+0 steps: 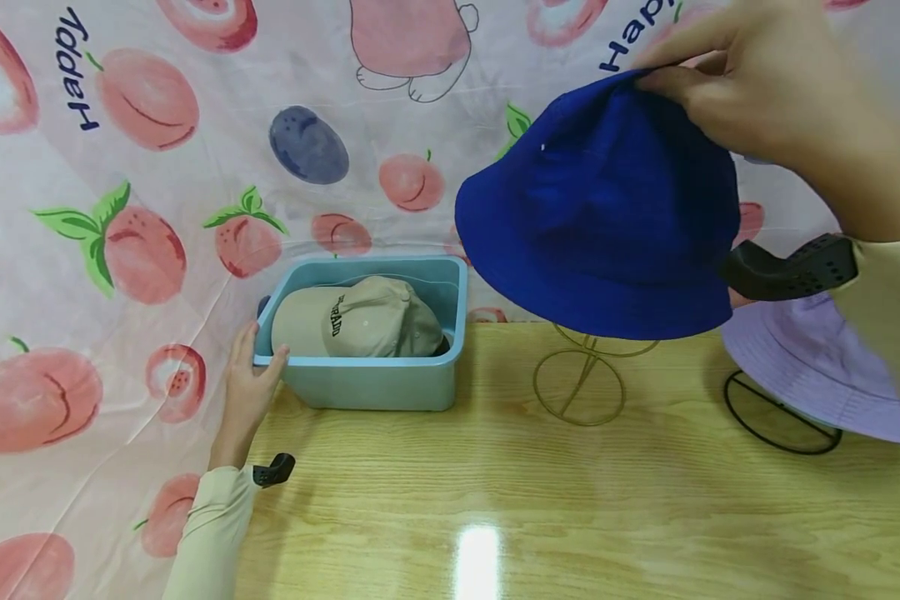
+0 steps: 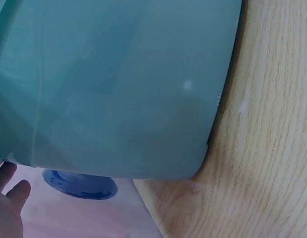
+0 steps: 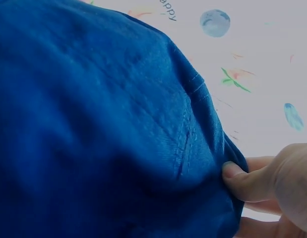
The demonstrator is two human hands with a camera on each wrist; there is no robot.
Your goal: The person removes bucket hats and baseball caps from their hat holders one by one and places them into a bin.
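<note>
My right hand (image 1: 768, 92) pinches the top of a blue bucket hat (image 1: 607, 208) and holds it up over the table's back edge, brim downward. In the right wrist view the thumb (image 3: 242, 181) presses on the hat's stitched cloth. My left hand (image 1: 247, 383) is at the front left corner of a light blue plastic bin (image 1: 375, 386), thumb and fingers spread and touching near its rim. Inside the bin lies a beige baseball cap (image 1: 367, 321) with dark lettering. The left wrist view shows the bin's smooth side (image 2: 118, 89) close up.
Below the blue hat a gold wire stand (image 1: 579, 387) is on the wooden table (image 1: 420, 492). To the right, a lilac bucket hat (image 1: 817, 358) sits on a black wire stand (image 1: 780, 425), partly behind my right arm. A fruit-printed cloth (image 1: 217, 167) hangs behind and at the left.
</note>
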